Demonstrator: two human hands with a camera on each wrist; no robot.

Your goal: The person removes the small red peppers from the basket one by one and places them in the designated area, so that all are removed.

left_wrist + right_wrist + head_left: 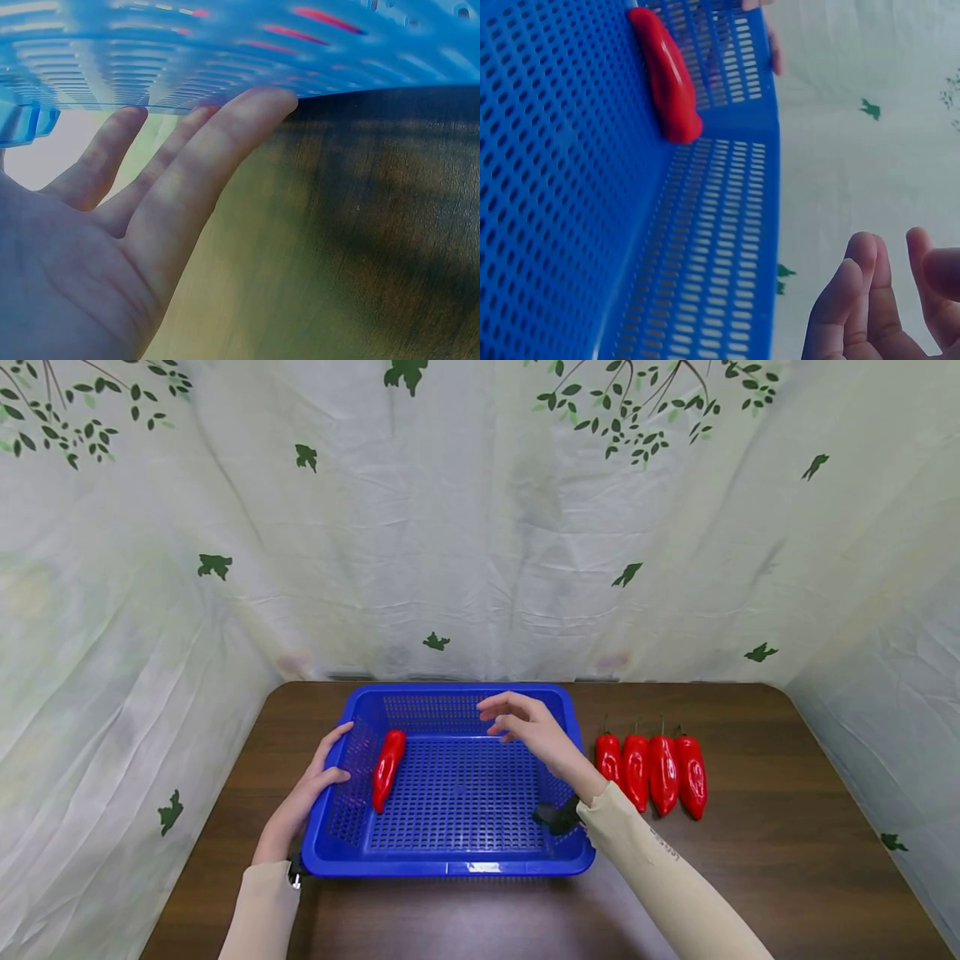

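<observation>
A blue perforated plastic basket (450, 867) stands on the brown table, with one glossy red pepper (387, 772) lying lengthwise near its left wall. My left hand (307, 793) holds the basket's left rim, the thumb laid over the edge. In the left wrist view, that hand's fingers (180, 169) reach along the outer side of the basket wall. Over the right half of the basket hovers my right hand (528, 731), fingers loosely bent with nothing between them. The right wrist view shows this hand's fingertips (862, 247) free in the air beyond the rim.
Several red peppers (663, 777) with thin stems lie in a row on the table (780, 827), right of the basket. A pale curtain (480, 527) with green leaf prints encloses the table's back and sides. The right sleeve (660, 868) crosses the basket's front right corner.
</observation>
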